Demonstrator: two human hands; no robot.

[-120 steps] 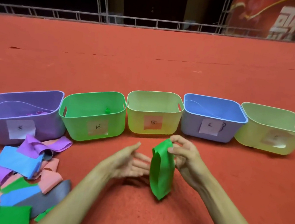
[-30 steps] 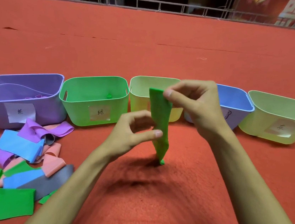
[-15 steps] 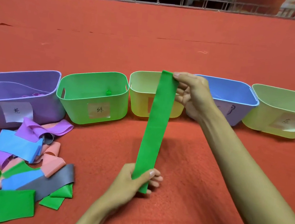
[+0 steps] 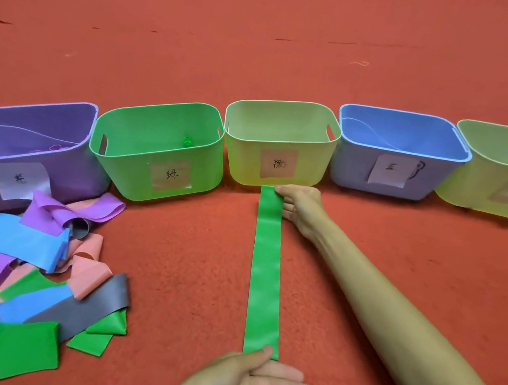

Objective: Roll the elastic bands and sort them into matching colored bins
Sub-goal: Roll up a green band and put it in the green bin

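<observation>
Where the green band (image 4: 265, 273) hung stretched in the air half a second back, head view now has it flat on the red carpet (image 4: 189, 264), far end just before the yellow-green bin (image 4: 244, 159). Right hand (image 4: 300, 209) pinches that far end. Left hand (image 4: 258, 384) pinches the near end, thumb over straight fingers. Looks ready to roll, then green bin (image 4: 127, 173). Loose pile (image 4: 37, 277) untouched.
</observation>
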